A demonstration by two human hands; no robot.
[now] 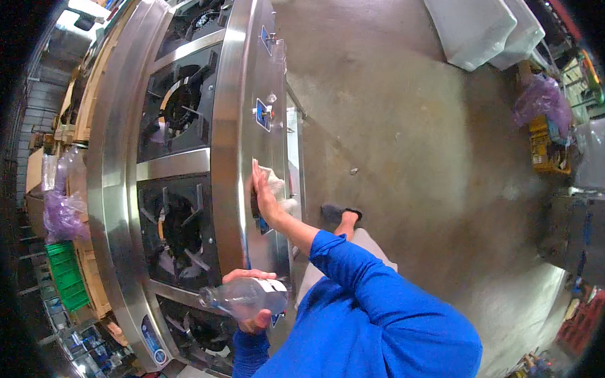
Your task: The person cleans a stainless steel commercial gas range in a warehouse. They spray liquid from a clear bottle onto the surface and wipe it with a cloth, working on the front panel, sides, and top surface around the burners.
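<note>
Clear plastic bottle (243, 299), gripped in left hand (252, 304). Right hand (264, 193) fingers flat, pressing white cloth (275, 180) on steel stove (247, 144) front. Concrete floor (407, 132), cluttered workshop.

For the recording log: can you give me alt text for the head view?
A person in blue sleeves presses a white cloth against the front panel of a steel stove with the right hand, while the left hand holds a clear plastic bottle. Bare concrete floor lies to the right.
</note>
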